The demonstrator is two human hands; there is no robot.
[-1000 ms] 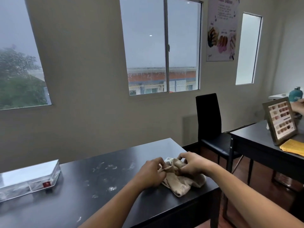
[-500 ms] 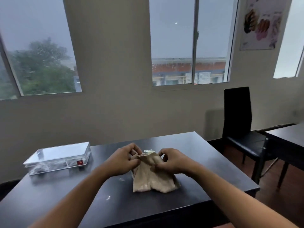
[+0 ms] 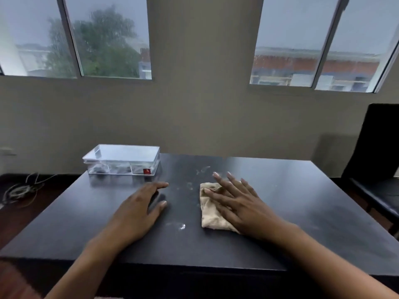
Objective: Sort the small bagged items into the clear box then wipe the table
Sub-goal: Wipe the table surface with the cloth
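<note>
A folded beige cloth (image 3: pixel 209 217) lies on the black table (image 3: pixel 302 203), right of centre. My right hand (image 3: pixel 235 203) presses flat on it with fingers spread, covering its right half. My left hand (image 3: pixel 138 212) rests palm down on the bare tabletop to the left of the cloth, fingers apart and holding nothing. The clear box (image 3: pixel 123 159) with its lid shut and a small red label stands at the table's far left edge; dim shapes show inside. White smudges (image 3: pixel 182 226) mark the surface between my hands, and more smudges (image 3: pixel 201 169) lie beyond the cloth.
A black chair (image 3: pixel 380 160) stands to the right of the table. Tangled cables (image 3: pixel 21 188) lie on the floor at the left. The wall with two windows runs just behind the table's far edge.
Both hands have let go of the cloth's top edge. The cloth now lies flat under my right palm, and my left hand has moved off to the left onto the table. The view has swung left.
</note>
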